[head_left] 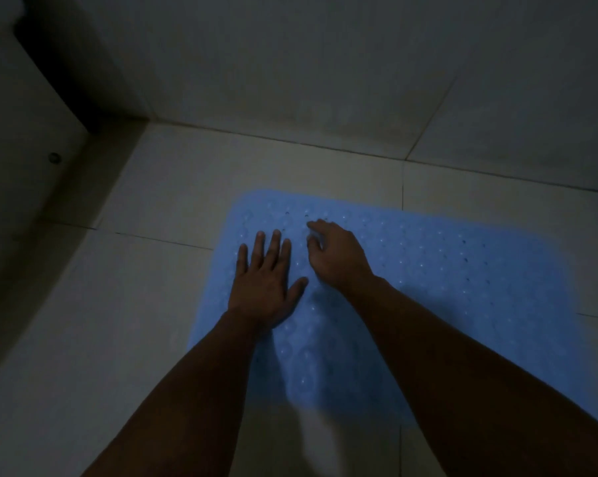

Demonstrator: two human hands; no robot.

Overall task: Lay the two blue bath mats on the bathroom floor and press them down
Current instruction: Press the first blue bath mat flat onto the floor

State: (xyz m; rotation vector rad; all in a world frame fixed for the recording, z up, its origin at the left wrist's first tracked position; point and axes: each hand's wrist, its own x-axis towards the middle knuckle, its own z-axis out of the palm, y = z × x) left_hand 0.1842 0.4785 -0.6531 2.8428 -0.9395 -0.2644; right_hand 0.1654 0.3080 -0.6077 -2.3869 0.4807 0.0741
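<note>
Head view: blue mat (445,270) on tiled floor (146,304)

Room, dimly lit; weak, cool light is being cast over all parts. Floor (160,201): large pale tiles, being divided by thin dark grout lines. Far wall (325,63): pale tiles, greyish marks being shown low down, the floor being met along a straight joint. Left side: a pale ledge (25,173) is being crossed by a dark recess (60,74); a small round fitting (54,157) is being carried on the ledge.
</note>
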